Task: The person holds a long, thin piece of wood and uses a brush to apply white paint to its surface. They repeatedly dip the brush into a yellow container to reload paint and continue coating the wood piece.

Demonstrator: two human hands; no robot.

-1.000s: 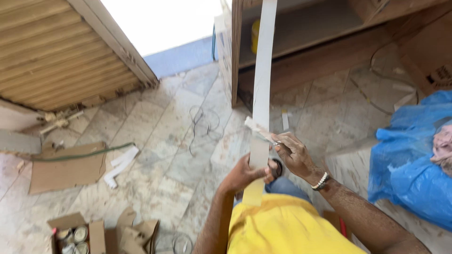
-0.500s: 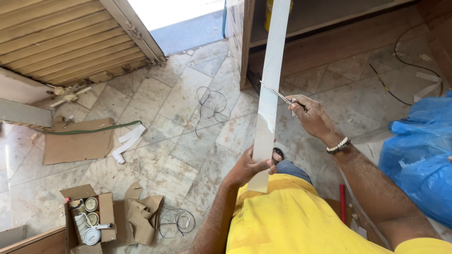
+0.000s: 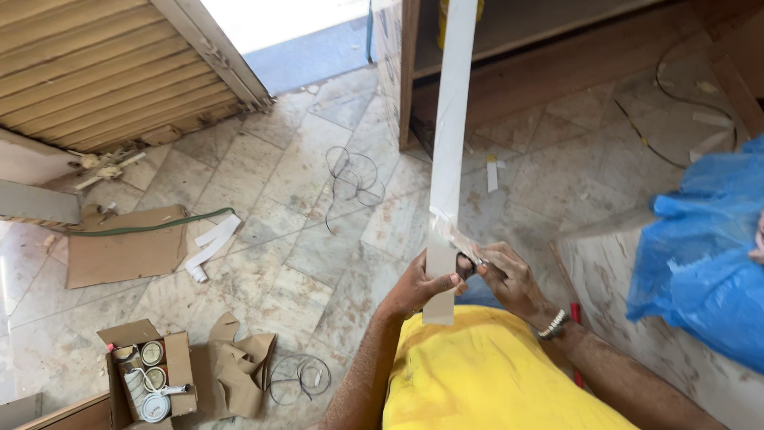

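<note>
A person in a yellow shirt (image 3: 485, 374) holds a long, narrow white laminate strip (image 3: 452, 135) over a marble-tiled floor (image 3: 302, 239). Its long axis runs nearly upright in the head view, the lower end at the person's chest and the upper end pointing away towards a wooden cabinet (image 3: 509, 48) and out of the top of the picture. The left hand (image 3: 418, 287) is clasped around the strip's lower end. The right hand (image 3: 505, 275), a beaded band at its wrist, pinches a small tool, too hidden to name, against the strip's edge where a thin film peels away.

Half a second earlier the right hand was raised higher and further out along the strip; it has now dropped close beside the left hand.

On the floor, well to the left, an open brown cardboard box (image 3: 179, 362) contains several round tins and a white roll. Crumpled brown cardboard (image 3: 243, 370) lies just beside it, and a blue plastic sheet (image 3: 704, 263) bulges at the right.
</note>
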